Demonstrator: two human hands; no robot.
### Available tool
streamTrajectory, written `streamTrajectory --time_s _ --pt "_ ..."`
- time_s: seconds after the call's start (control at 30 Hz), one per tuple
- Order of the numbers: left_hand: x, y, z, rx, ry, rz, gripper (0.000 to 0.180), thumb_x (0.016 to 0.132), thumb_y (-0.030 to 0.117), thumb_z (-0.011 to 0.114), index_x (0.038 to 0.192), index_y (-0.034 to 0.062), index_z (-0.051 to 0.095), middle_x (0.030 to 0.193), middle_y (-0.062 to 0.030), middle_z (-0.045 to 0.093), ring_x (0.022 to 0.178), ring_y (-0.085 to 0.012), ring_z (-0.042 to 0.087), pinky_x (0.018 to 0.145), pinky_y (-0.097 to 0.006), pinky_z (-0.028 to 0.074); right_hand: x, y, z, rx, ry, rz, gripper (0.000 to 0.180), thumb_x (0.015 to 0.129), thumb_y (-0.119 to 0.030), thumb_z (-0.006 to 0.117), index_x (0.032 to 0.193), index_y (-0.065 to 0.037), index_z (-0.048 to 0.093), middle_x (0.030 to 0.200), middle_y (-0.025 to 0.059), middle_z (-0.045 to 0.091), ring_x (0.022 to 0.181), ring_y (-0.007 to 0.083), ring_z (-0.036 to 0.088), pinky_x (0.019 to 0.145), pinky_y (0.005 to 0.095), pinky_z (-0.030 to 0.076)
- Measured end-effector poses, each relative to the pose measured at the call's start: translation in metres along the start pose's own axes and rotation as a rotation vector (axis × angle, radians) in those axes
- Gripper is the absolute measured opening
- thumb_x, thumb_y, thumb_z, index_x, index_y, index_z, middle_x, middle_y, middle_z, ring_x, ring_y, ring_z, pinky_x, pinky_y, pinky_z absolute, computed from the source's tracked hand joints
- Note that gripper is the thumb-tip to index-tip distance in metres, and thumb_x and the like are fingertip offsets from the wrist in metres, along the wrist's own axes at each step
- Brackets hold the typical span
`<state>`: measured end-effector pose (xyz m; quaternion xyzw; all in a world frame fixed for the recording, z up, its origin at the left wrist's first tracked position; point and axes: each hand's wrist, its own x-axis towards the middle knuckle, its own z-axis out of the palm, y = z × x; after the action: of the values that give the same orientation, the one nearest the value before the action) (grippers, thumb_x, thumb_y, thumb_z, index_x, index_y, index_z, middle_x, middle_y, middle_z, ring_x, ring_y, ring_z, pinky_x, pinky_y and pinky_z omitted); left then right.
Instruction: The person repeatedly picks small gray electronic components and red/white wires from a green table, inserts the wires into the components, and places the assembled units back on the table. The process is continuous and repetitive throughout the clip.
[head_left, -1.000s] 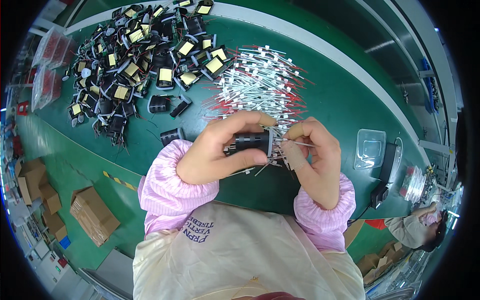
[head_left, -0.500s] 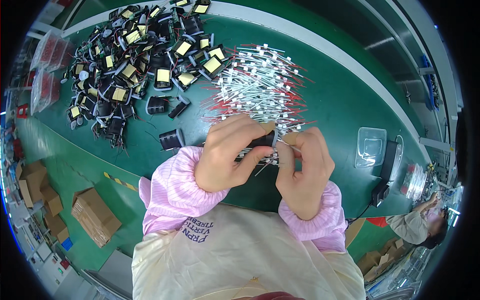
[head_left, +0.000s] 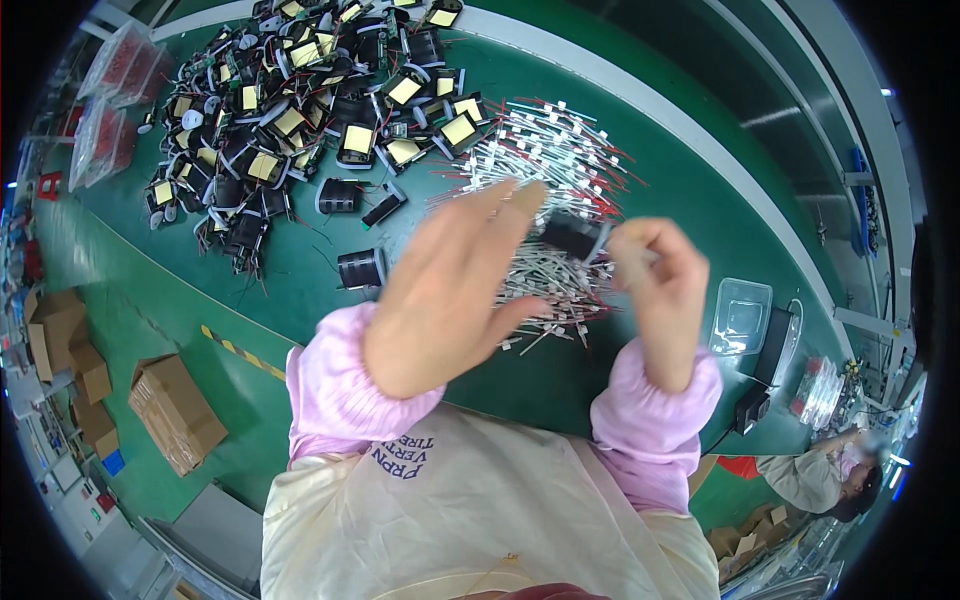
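A black module with a grey rim [head_left: 574,236] hangs over the pile of wires, blurred by motion. My right hand [head_left: 662,285] pinches it at its grey-rimmed end, thumb and fingertips pressed together. My left hand [head_left: 440,285] is open just left of the module, fingers stretched out and thumb apart, with nothing seen in it. Under and beyond both hands lies a heap of thin white and red wires with small white connectors [head_left: 545,145]. Left of my left hand, a black module [head_left: 361,268] rests on the green table.
A big heap of black modules with yellow pads [head_left: 290,120] covers the far left. Clear bags [head_left: 105,140] stand beyond it. To the right are a clear plastic tray [head_left: 742,315] and a black device [head_left: 772,335]. A co-worker [head_left: 820,475] sits at the lower right.
Both hands were together on the black module; now they are apart. My right hand has moved right with the module, and my left hand has opened off it.
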<state>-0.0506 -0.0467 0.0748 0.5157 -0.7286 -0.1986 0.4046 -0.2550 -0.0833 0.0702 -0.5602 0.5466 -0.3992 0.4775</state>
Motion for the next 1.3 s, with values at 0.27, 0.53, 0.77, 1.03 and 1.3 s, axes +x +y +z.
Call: streamTrajectory --time_s 0.27,0.53,0.77,1.03,1.3 --pt "-0.05 -0.018 -0.052 0.638 -0.232 -0.299 0.058 0.061 -0.004 0.074 0.116 0.008 0.06 0.12 -0.0136 0.054 0.113 -0.0367 0.049 0.094 -0.046 0.042 0.059 0.01 -0.061 0.139 0.153 -0.176 0.041 0.092 -0.007 0.059 0.13 0.002 0.046 0.122 0.0171 0.059 0.106 0.0192 0.059 0.096 0.032 0.044" --pt "-0.062 -0.039 -0.045 0.517 -0.24 -0.253 0.045 0.072 -0.005 0.067 0.114 0.0059 0.061 0.11 -0.0151 0.058 0.1 -0.0337 0.056 0.086 -0.041 0.046 -0.032 0.011 0.018 -0.588 -0.647 -0.611 0.012 0.07 -0.005 0.064 0.081 -0.003 0.062 0.083 0.0095 0.057 0.08 0.0274 0.058 0.069 0.0373 0.05" --pt "-0.025 -0.016 -0.053 -0.138 0.027 -0.014 0.036 0.087 0.001 0.055 0.122 -0.0056 0.052 0.118 -0.023 0.057 0.101 -0.0326 0.061 0.082 -0.038 0.049 -0.06 0.025 0.045 -0.878 -0.681 -0.646 0.022 0.072 -0.007 0.058 0.092 0.002 0.062 0.085 0.0085 0.054 0.08 0.0226 0.055 0.067 0.0326 0.05" --pt "0.007 -0.016 -0.019 -1.218 0.117 -0.4 0.04 0.095 0.025 0.049 0.124 -0.0013 0.044 0.118 -0.0227 0.055 0.105 -0.032 0.06 0.078 -0.044 0.056 -0.046 0.009 0.022 -0.435 -0.651 -0.52 0.018 0.072 0.002 0.063 0.089 0.0 0.06 0.088 0.0115 0.055 0.083 0.025 0.058 0.069 0.0315 0.05" --pt "0.008 -0.026 0.005 -1.264 -0.479 -0.529 0.018 0.091 0.011 0.058 0.102 -0.0032 0.055 0.1 -0.0121 0.053 0.087 -0.0209 0.061 0.077 -0.04 0.058 -0.026 0.002 0.001 0.593 -0.38 -0.169 0.019 0.082 0.011 0.063 0.099 0.002 0.061 0.1 0.0137 0.06 0.093 0.0192 0.059 0.081 0.0331 0.05"
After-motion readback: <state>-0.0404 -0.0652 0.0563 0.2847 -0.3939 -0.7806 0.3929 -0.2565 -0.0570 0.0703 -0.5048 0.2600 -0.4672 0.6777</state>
